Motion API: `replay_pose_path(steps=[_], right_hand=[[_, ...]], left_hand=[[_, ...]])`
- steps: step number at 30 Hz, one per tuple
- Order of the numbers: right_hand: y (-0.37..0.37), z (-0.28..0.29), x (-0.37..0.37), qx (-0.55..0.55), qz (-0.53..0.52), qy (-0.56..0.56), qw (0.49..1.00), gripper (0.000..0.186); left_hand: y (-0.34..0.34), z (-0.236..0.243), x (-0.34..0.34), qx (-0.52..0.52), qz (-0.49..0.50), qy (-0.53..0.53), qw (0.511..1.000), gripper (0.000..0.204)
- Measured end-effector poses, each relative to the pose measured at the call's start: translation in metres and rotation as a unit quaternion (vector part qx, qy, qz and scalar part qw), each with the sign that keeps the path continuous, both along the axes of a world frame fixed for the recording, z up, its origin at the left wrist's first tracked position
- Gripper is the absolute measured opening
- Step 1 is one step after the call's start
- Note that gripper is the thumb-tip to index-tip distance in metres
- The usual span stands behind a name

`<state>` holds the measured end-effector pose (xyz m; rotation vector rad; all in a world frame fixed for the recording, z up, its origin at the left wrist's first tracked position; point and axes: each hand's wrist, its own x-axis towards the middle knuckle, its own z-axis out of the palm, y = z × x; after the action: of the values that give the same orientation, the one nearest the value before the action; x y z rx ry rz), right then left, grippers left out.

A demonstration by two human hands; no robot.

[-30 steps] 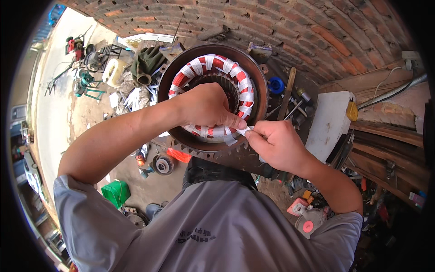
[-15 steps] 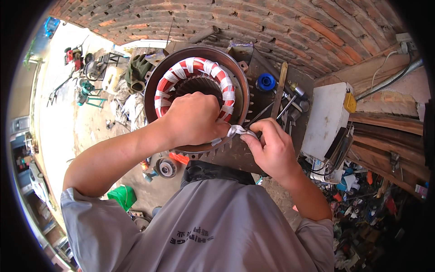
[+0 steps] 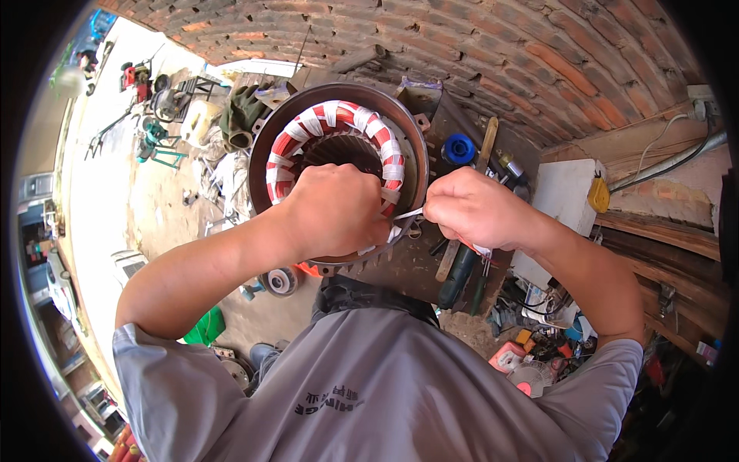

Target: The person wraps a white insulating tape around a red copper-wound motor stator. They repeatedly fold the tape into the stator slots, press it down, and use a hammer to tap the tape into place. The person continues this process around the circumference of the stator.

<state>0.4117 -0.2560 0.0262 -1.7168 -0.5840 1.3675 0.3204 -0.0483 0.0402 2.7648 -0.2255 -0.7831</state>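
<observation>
A ring of red wire coils [image 3: 335,115], bound round with white tape, sits inside a brown round metal motor housing [image 3: 260,173]. My left hand [image 3: 342,206] is closed in a fist over the near side of the ring and hides part of it. A strip of white tape [image 3: 410,213] runs taut from beside its fingers across the housing's right rim. At the other end, my right hand [image 3: 479,206] is closed on the tape. Under its palm some white and red material shows, too covered to make out.
Right of the housing lie a blue spool [image 3: 458,148], a flat wooden stick [image 3: 489,142] and a dark-handled tool [image 3: 459,279]. A white box [image 3: 568,192] with a yellow tape measure [image 3: 598,195] on its edge stands farther right. A brick wall [image 3: 477,61] rises behind.
My right hand has moved right and slightly up, turning knuckles up, and the twisted tape is drawn into a taut strip. My left hand stays at the ring's near side.
</observation>
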Motion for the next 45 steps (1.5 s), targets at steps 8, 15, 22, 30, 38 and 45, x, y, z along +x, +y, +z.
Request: replay_pose_path(steps=[8,15,22,30,38,45], right_hand=[[-0.039,0.008,0.029,0.246,-0.268,-0.075,0.928,0.022],[0.017,0.003,0.024,0.289,-0.153,0.285,0.901,0.033],[0.033,0.046,0.067,0.066,-0.056,0.041,0.995,0.027],[0.020,0.048,0.064,0.085,-0.060,0.130,0.986,0.028],[0.026,0.065,0.070,0.007,0.099,0.010,0.995,0.027],[0.009,0.064,0.081,0.026,0.027,0.043,0.998,0.025]], left_hand=[[-0.001,0.004,0.003,-0.032,0.020,0.020,0.999,0.035],[-0.003,-0.028,-0.041,-0.074,0.056,-0.235,0.968,0.023],[0.001,-0.026,-0.041,-0.105,0.056,-0.251,0.961,0.025],[0.002,-0.026,-0.071,-0.208,0.134,-0.249,0.936,0.065],[-0.010,-0.045,-0.076,-0.200,0.098,-0.370,0.902,0.049],[-0.012,-0.050,-0.079,-0.184,0.108,-0.388,0.896,0.035]])
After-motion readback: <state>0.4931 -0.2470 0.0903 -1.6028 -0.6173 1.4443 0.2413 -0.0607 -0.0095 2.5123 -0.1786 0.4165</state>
